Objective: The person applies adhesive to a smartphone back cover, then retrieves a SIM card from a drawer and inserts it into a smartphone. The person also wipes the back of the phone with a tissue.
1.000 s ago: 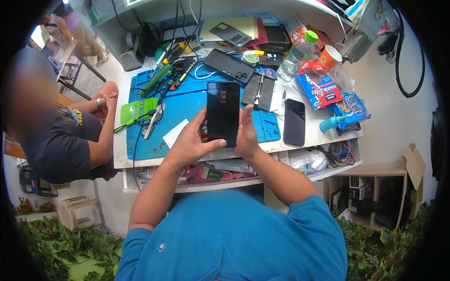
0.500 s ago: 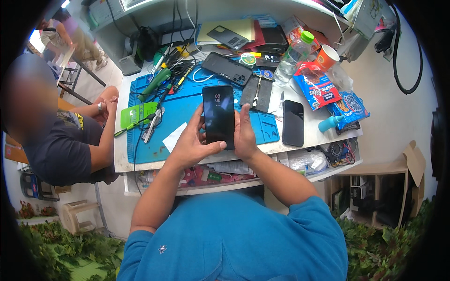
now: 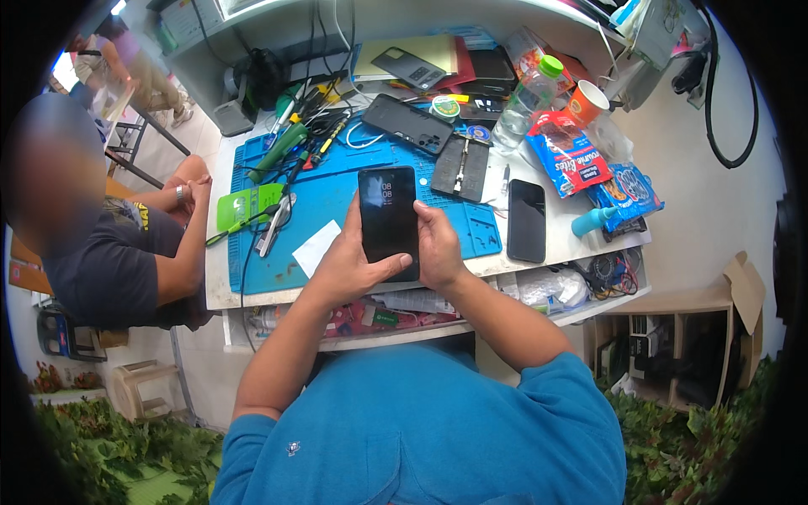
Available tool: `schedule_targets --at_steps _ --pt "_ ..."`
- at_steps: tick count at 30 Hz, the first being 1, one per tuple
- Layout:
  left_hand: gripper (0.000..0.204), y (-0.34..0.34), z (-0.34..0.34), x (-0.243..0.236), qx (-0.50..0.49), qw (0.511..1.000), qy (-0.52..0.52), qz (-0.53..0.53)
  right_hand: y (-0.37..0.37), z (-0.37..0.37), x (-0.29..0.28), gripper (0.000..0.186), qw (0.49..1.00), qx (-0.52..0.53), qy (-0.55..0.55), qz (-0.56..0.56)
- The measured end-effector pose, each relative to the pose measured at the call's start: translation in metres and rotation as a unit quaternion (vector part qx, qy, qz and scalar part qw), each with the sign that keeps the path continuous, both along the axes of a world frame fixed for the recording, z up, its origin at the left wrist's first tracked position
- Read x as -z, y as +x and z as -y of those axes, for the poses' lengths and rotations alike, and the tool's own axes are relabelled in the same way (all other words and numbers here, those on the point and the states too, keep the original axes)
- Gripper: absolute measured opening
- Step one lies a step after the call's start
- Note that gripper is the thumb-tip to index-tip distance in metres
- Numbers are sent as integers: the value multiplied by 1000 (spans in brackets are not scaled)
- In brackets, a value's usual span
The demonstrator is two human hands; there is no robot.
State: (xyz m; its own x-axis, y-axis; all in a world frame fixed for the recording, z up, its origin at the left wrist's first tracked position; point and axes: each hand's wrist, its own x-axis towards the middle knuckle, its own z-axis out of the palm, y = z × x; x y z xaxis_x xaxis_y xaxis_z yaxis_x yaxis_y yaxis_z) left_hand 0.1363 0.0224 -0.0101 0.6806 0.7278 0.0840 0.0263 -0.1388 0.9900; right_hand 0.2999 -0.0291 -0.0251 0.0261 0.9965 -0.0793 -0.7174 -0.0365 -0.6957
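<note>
Between both hands I hold a black smartphone [image 3: 388, 223] upright, its dark screen showing a faint clock. My left hand [image 3: 343, 259] wraps its left side, with the thumb across the lower screen. My right hand [image 3: 438, 249] grips the right edge, thumb at the side. Beneath lies a blue repair mat [image 3: 320, 198] on the white desk. A second black smartphone [image 3: 527, 220] lies to the right of the mat. Beyond my hands are a dark phone with several camera lenses [image 3: 407, 124] and a metal clamp holder [image 3: 460, 168].
Screwdrivers and pliers [image 3: 316, 135] crowd the mat's far left. A water bottle [image 3: 528, 103], paper cup [image 3: 587, 103] and snack packets [image 3: 570, 153] stand at the right. An open drawer [image 3: 396, 330] juts out below the desk. A seated person [image 3: 126, 244] is close at the left.
The held phone has come slightly down and left, nearer to me. My right thumb has slid lower along its edge, and the left thumb still lies over the lower screen.
</note>
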Motion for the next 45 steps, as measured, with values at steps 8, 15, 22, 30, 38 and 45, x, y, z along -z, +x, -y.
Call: schedule_targets --at_steps 8,15,22,30,38,45 --pt "132 -2 -1 0 20 999 -22 33 2 -1 -5 52 995 -83 -6 -55" --pt "146 -10 -1 -7 20 981 -175 84 17 -7 -4 60 986 -149 -22 -67" --pt "152 -17 -10 4 23 983 -163 78 18 -5 -4 68 980 -172 -28 -96" --pt "152 -15 -6 0 19 979 -182 86 21 -4 -6 69 977 -175 -3 -125" --pt "147 -16 -7 2 36 972 -205 108 20 -5 -10 78 981 -150 29 -116" --pt "142 -10 -2 -6 9 977 -172 125 17 -7 -3 101 986 -124 80 -71"
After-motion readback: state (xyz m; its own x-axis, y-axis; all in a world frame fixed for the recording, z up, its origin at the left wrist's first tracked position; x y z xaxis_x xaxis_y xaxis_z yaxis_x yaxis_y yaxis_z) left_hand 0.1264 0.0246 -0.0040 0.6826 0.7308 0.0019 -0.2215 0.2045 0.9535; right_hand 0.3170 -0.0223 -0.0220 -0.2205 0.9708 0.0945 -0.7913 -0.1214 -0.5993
